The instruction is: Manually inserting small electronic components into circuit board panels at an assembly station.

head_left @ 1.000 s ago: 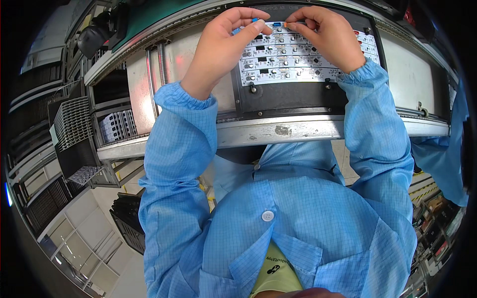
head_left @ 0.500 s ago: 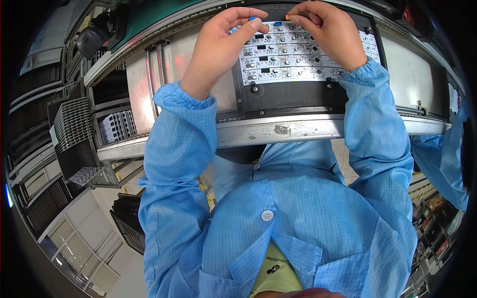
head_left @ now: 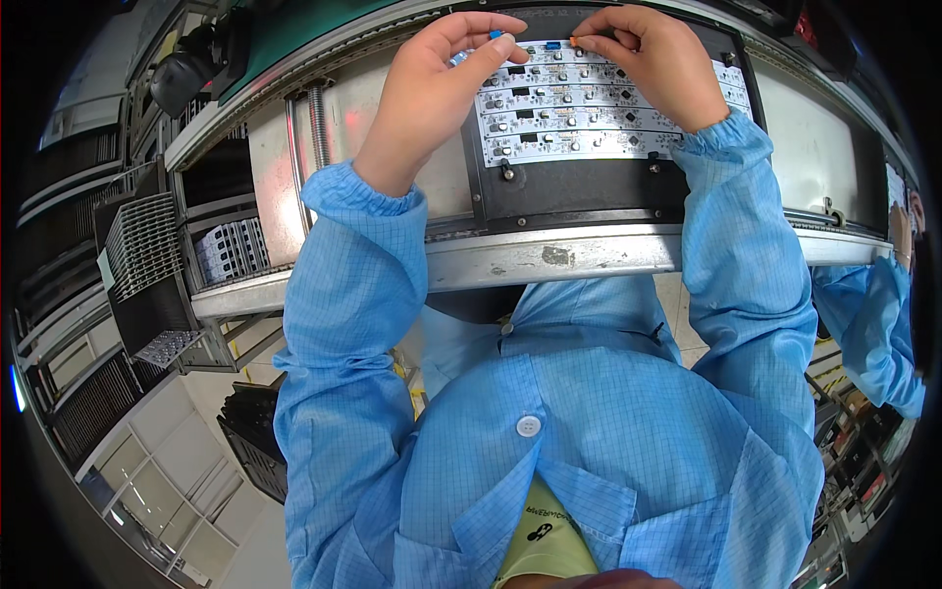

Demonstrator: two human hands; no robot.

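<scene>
Up at the far edge of the white circuit board panel (head_left: pixel 579 108), left hand (head_left: pixel 432 93) pinching a small blue component (head_left: pixel 496 34) between thumb and forefinger. Right hand (head_left: pixel 653 64) just beside it, fingertips closed on a tiny orange-tipped part (head_left: pixel 575 41). Another blue component (head_left: pixel 552 45) seated on the panel between both hands. Black carrier tray (head_left: pixel 579 191) underneath, resting on the metal conveyor rail (head_left: pixel 549 257).

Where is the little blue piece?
In the head view, the little blue piece is pinched in the left hand fingertips, near the top, just above the left end of the circuit board.
</scene>
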